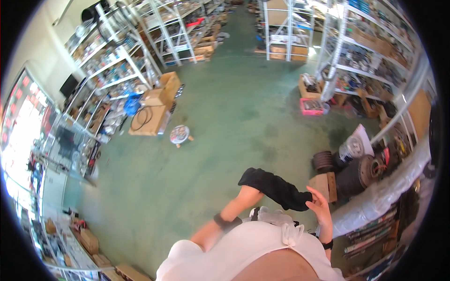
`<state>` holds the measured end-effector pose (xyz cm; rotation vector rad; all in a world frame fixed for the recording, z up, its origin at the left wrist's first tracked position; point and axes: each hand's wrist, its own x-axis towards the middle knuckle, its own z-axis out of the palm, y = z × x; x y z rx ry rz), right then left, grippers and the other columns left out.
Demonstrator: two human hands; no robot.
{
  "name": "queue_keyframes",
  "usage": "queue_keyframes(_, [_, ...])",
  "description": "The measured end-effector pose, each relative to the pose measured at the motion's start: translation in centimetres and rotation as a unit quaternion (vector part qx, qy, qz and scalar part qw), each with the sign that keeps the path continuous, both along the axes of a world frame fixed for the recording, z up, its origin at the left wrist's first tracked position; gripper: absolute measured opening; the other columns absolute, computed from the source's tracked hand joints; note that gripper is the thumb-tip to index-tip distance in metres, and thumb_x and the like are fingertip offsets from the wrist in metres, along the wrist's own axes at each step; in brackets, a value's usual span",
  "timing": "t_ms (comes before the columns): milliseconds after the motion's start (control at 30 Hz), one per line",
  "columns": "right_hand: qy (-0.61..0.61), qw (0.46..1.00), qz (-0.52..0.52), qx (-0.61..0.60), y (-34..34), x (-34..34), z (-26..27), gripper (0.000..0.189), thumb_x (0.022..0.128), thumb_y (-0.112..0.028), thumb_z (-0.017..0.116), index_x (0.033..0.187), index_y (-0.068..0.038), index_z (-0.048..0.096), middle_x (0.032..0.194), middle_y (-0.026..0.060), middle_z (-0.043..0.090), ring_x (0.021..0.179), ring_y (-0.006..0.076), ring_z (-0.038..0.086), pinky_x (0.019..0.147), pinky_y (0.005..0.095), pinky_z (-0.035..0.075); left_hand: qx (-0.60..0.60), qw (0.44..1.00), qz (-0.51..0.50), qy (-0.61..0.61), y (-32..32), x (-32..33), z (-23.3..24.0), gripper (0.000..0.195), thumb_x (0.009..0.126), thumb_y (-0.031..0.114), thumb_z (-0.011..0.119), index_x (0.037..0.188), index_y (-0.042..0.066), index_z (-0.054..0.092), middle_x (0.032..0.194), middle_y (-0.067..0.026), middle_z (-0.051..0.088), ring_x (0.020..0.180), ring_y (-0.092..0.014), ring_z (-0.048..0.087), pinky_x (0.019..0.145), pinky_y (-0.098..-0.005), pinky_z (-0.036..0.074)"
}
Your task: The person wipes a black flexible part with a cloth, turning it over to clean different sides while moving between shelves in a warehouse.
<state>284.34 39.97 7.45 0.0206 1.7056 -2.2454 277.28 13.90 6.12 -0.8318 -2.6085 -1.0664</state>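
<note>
A tube-like black cloth (277,188), perhaps a sleeve or glove, stretches across in front of my body. My left forearm (239,203), with a dark band at the wrist end or lower arm, runs up to the cloth's left part. The left hand itself is hidden by the fabric, so its fingers do not show. At the cloth's right end is my right hand (319,203), its thumb and fingers around the edge of the fabric. Another dark band circles the right arm. Below the cloth is my white top (242,242) with sheer bows.
Green floor (225,116) spreads ahead between metal shelves (116,63) and further racks (372,45) full of parts. A small round stool (179,135) stands near cardboard boxes (149,117). Close on the right are dark ribbed cylinders (355,172) and a plastic-wrapped roll (376,196).
</note>
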Motion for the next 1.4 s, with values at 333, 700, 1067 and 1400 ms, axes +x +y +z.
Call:
queue_keyframes(333, [0.105,0.916,0.385,0.037,-13.1,-10.7,4.6,0.038,0.078,0.005,0.054,0.116,0.0,0.049,0.107,0.0049,0.055,0.092,0.0088,0.05,0.079,0.0219,0.041,0.023,0.932,0.346,-0.109,-8.3,8.3,-6.0,0.036,0.07,0.007,0.062,0.106,0.005,0.054,0.106,-0.0156,0.055,0.103,-0.032,0.05,0.087,-0.037,0.039])
queue_keyframes(700, [0.143,0.787,0.6,-0.004,-18.3,-16.7,4.0,0.031,0.08,0.004,0.052,0.111,-0.001,0.055,0.107,0.0061,0.058,0.093,0.011,0.053,0.081,0.0238,0.042,0.078,0.828,0.555,-0.02,-5.8,8.9,0.0,0.02,0.07,0.002,0.054,0.089,0.001,0.051,0.087,-0.0152,0.053,0.088,-0.035,0.051,0.073,-0.0406,0.041])
queue_keyframes(1067, [0.163,0.79,0.59,-0.037,-18.2,-18.4,0.2,0.037,0.077,0.006,0.05,0.112,-0.004,0.054,0.11,0.0061,0.057,0.09,0.0113,0.054,0.075,0.0232,0.042,0.126,0.813,0.567,-0.046,0.4,4.6,2.7,0.044,0.076,0.012,0.057,0.117,0.002,0.045,0.111,-0.0177,0.051,0.103,-0.035,0.048,0.085,-0.0365,0.039])
queue_keyframes(1400, [0.235,0.617,0.749,-0.06,-21.6,-15.1,1.9,0.028,0.076,0.002,0.056,0.103,-0.003,0.058,0.097,0.0095,0.062,0.08,0.0141,0.059,0.073,0.0248,0.047,0.095,0.651,0.751,-0.054,5.9,8.7,3.9,0.026,0.064,-0.004,0.053,0.09,0.002,0.055,0.087,-0.0138,0.056,0.079,-0.033,0.053,0.066,-0.0347,0.043])
